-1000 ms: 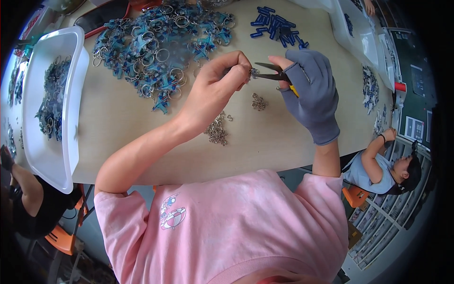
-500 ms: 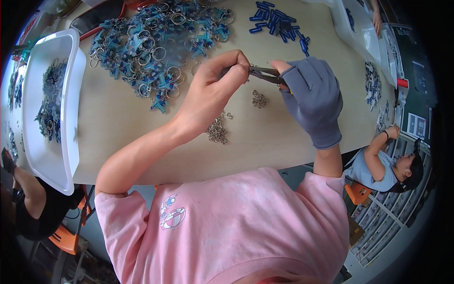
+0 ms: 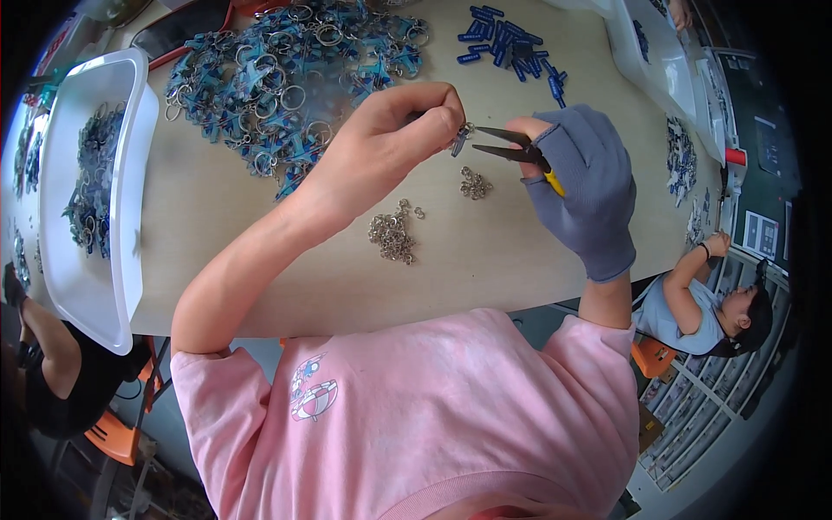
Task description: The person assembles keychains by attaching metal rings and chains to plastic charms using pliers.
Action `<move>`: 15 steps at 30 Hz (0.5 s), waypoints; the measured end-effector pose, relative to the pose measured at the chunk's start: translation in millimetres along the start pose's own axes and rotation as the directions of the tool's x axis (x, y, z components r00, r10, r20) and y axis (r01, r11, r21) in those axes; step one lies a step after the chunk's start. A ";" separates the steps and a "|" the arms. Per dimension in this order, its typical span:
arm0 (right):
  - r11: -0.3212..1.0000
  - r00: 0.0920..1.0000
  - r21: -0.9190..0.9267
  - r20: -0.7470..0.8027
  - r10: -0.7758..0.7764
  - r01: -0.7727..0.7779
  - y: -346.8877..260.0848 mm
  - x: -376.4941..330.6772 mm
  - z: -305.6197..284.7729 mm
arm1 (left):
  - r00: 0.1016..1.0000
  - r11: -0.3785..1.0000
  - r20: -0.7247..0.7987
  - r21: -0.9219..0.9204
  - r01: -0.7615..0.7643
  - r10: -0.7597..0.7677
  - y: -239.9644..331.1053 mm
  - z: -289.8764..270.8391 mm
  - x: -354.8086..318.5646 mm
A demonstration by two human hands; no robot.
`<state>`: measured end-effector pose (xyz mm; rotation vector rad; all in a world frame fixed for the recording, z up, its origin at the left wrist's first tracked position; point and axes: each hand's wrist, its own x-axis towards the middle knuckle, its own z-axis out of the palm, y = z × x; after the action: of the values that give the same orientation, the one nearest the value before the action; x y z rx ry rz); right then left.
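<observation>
My bare left hand [image 3: 400, 143] is pinched closed on a keychain [image 3: 460, 141], of which a small blue-grey end and a metal ring stick out past the fingertips. In my right hand [image 3: 589, 186], wearing a grey fingerless glove, is a pair of needle-nose pliers [image 3: 530, 156] with yellow on the handle. Their jaws stand apart, tips close to the ring at my left fingertips. Below my hands lie two little heaps of metal rings, a larger heap [image 3: 394, 236] and a smaller heap [image 3: 474, 184].
Many blue airplane keychains [image 3: 277, 78] are piled at the far left. Small blue tags [image 3: 503, 42] lie at the far middle. A white bin [image 3: 130, 199] holding more keychains stands left, a white tray [image 3: 641, 65] far right. Other people sit at both sides.
The plier jaws have opened and drawn back slightly right from my left fingertips, exposing the keychain's end and ring. My right hand has shifted a little right and down.
</observation>
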<state>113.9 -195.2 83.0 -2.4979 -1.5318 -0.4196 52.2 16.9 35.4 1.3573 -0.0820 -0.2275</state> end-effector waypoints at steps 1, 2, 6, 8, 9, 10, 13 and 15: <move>0.994 0.999 0.098 -0.003 0.054 -0.054 -2.2 -0.9 0.7 | 1.000 0.999 0.001 0.016 -0.029 0.029 0.3 0.3 -0.1; 0.975 0.994 0.195 -0.006 0.109 -0.106 -4.9 -1.0 1.9 | 0.999 0.999 0.004 0.022 -0.034 0.034 -0.9 1.5 0.4; 0.912 0.969 0.337 0.007 0.247 -0.235 -16.1 -2.7 9.1 | 0.963 0.971 -0.122 0.031 -0.239 0.241 -6.4 6.3 -1.6; 0.915 0.969 0.333 -0.020 0.247 -0.226 -20.3 -1.4 10.8 | 0.954 0.961 -0.125 0.081 -0.264 0.272 -5.4 7.1 -3.4; 0.914 0.970 0.343 -0.033 0.243 -0.217 -20.9 -1.3 11.9 | 0.949 0.957 -0.131 0.100 -0.274 0.286 -5.2 8.1 -4.1; 0.914 0.969 0.343 -0.039 0.245 -0.217 -21.2 -0.2 12.5 | 0.944 0.952 -0.137 0.117 -0.284 0.299 -5.6 8.4 -3.9; 0.951 0.974 0.251 -0.092 0.207 -0.178 -22.6 0.5 12.3 | 0.942 0.947 -0.139 0.146 -0.285 0.305 -5.5 9.0 -4.5; 0.951 0.978 0.249 -0.046 0.203 -0.186 -23.3 -0.7 11.2 | 0.943 0.947 -0.144 0.158 -0.279 0.301 -5.7 9.4 -3.7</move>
<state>94.4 -181.9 72.4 -2.3838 -1.2139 -0.2675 46.1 7.5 32.1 1.4754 -0.1594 0.1435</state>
